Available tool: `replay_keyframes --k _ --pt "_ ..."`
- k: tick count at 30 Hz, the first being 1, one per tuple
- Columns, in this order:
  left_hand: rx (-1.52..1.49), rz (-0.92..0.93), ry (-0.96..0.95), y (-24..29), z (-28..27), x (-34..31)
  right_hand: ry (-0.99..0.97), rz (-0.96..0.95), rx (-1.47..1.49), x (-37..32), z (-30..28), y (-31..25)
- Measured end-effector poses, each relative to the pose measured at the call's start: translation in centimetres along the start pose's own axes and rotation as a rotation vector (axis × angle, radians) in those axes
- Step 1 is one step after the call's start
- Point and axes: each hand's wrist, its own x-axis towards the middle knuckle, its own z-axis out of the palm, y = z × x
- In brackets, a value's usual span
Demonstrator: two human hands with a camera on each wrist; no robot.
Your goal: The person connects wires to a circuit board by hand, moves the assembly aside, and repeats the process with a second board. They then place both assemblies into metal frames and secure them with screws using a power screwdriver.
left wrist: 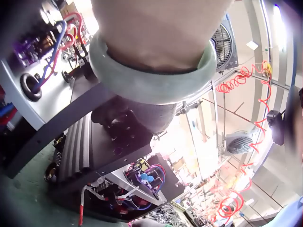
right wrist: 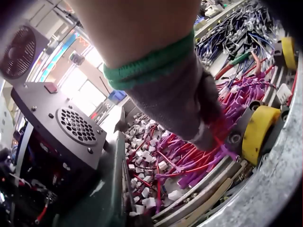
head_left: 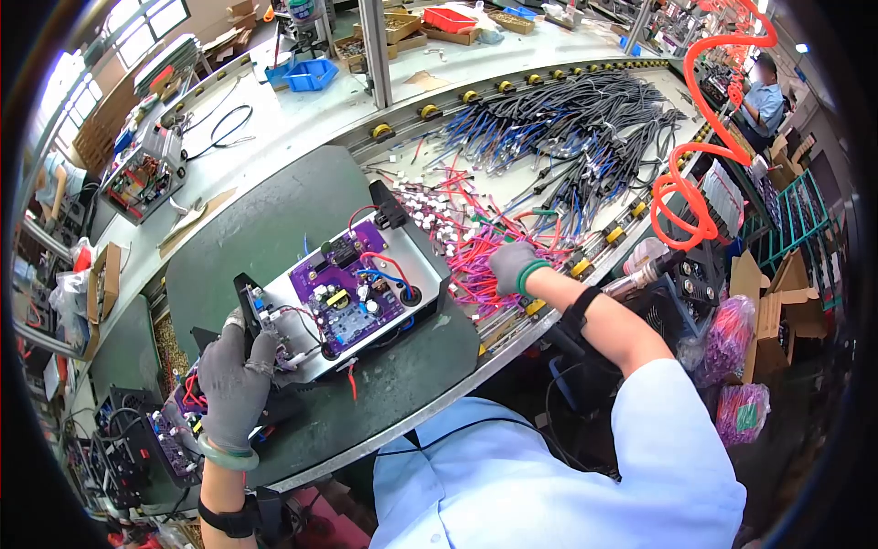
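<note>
On a green workboard (head_left: 402,343) lies an open metal case (head_left: 416,252) with a purple circuit board (head_left: 352,265) inside. My left hand (head_left: 236,384), in a grey glove, grips the case's near-left end, beside its black end panel. In the left wrist view the hand is mostly hidden behind a pale green bangle (left wrist: 151,87). My right hand (head_left: 517,268), also gloved, reaches into a pile of red and purple wires (head_left: 476,274) with white connectors. In the right wrist view its curled fingers (right wrist: 203,139) pinch red wire (right wrist: 218,130) at the pile's edge.
Black and blue cables (head_left: 567,128) lie heaped behind the wires. Yellow rollers (head_left: 581,267) line the conveyor's edge. A second opened unit (head_left: 174,444) sits at left. An orange coiled air hose (head_left: 686,206) hangs at right, and a person (head_left: 764,101) is farther back.
</note>
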Motion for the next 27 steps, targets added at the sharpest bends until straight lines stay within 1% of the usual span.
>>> replay_keyframes --k 1,3,4,6,7,9,10,12,13,14,16,17,19,20,22,23,24,26,27 --pt "0.038 0.041 0.008 -0.1 0.0 -0.1 0.000 -0.001 -0.003 0.7 0.3 0.4" --pt "0.028 0.030 0.014 0.3 0.1 -0.3 0.163 -0.067 0.124 1.9 1.1 1.3" --pt "0.016 0.017 0.035 0.4 0.0 -0.2 0.214 -0.065 0.150 2.1 0.2 2.1" --pt "-0.002 0.034 0.039 0.5 -0.1 -0.2 0.319 0.042 0.197 1.2 -2.5 3.1" --pt "-0.025 0.049 0.040 0.5 0.0 -0.2 0.316 0.046 0.200 0.6 -3.4 3.5" --pt "-0.009 0.044 0.048 0.4 0.1 -0.3 0.508 0.066 0.507 -0.3 -5.0 4.1" --pt "0.007 0.035 0.060 0.4 0.1 -0.3 0.512 0.066 0.506 -0.8 -5.5 4.2" --pt "-0.006 0.031 0.057 0.6 0.0 -0.3 0.552 -0.001 0.599 -1.5 -5.8 4.2" --pt "-0.017 0.025 0.052 0.7 -0.1 -0.3 0.527 -0.070 0.540 -1.2 -5.1 4.2" --pt "-0.012 0.025 0.056 0.5 0.0 -0.3 0.532 -0.073 0.542 -0.8 -4.0 3.9" --pt "-0.050 0.012 0.058 -0.1 0.4 -0.3 0.491 -0.209 0.283 0.0 -1.4 3.1" --pt "-0.048 0.007 0.065 -0.1 0.3 -0.4 0.495 -0.216 0.280 0.8 0.0 2.4" --pt "0.009 0.055 0.069 0.1 0.2 -0.5 0.369 -0.173 -0.042 1.6 2.2 1.1" --pt "0.013 0.048 0.079 0.2 0.1 -0.5 0.378 -0.180 -0.048 1.9 2.3 1.0" --pt "0.044 0.044 0.080 0.5 0.0 -0.6 0.352 -0.148 -0.160 1.7 1.5 0.4" --pt "0.038 0.047 0.064 0.8 -0.2 -0.6 0.327 -0.141 -0.217 1.7 1.0 0.8" --pt "0.044 0.049 0.063 0.4 -0.2 -0.6 0.330 -0.142 -0.211 1.5 0.2 1.4" --pt "0.023 0.073 0.097 -0.7 0.5 -0.4 0.491 0.008 -0.138 1.4 -1.4 3.3" --pt "0.028 0.065 0.102 -0.6 0.6 -0.4 0.522 0.057 -0.150 0.1 -3.2 4.0"
